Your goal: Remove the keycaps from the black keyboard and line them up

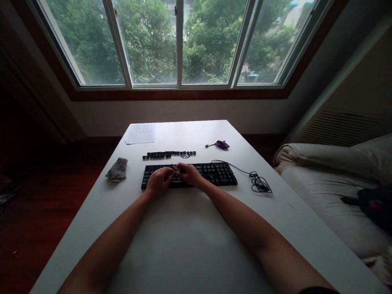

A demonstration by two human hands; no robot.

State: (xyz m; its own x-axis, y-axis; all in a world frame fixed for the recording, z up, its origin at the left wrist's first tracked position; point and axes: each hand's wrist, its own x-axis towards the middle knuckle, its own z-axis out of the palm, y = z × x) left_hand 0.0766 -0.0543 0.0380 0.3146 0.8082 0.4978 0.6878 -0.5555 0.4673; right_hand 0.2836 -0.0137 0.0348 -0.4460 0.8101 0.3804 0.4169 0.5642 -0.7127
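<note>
A black keyboard [220, 174] lies flat across the white table. Over its left part, my left hand [160, 181] is closed, fingertips together near the middle of the keys. My right hand [188, 173] comes in from the other side, also closed, and its fingertips meet those of the left. Something small with a reddish spot shows between the fingertips, too small to name. Behind the keyboard, several loose black keycaps [158, 155] stand in rows. A small round, shiny piece [185, 156] sits beside them.
A grey cloth [117, 169] lies at the left, with paper sheets [140, 134] at the far left corner. Farther right are a purple object [222, 144] and a small brush [210, 145]. The keyboard's cable [261, 183] is coiled near the table's right edge, beside a sofa [315, 188].
</note>
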